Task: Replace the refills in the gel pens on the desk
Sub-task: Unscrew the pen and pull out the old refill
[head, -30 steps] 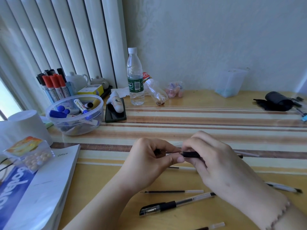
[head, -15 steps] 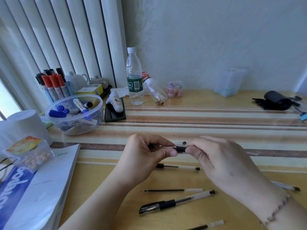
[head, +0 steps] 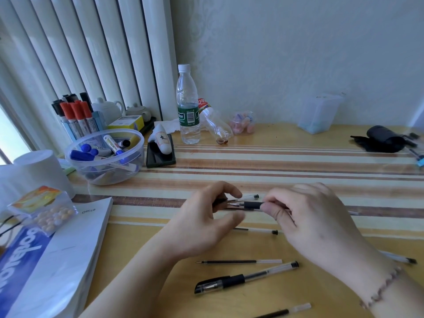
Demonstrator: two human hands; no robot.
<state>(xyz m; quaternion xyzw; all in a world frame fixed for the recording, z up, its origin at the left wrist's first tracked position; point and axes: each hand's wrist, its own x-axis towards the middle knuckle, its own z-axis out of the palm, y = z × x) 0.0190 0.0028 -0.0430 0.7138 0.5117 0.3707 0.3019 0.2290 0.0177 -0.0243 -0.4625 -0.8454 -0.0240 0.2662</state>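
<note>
Holding a gel pen (head: 252,205) just above the desk (head: 298,138), mid-width toward its near edge: right hand (head: 314,223), fingers pinched on the black grip; left hand (head: 202,223), fingers loosely curled near the exposed tip, thumb apart; whether they touch it cannot be told. Judged step: reassembly at the tip. Advice: keep barrel level, align parts on axis, twist gently without forcing.

Legible writing, largest first:
- Paper ream (head: 46,260), left near corner: "Office"; blue lettering partly cut off.
- Water bottle (head: 187,106), far edge: green label, unreadable.
- Loose refill (head: 238,261) and capped pen (head: 245,278), near edge: unmarked.
</note>
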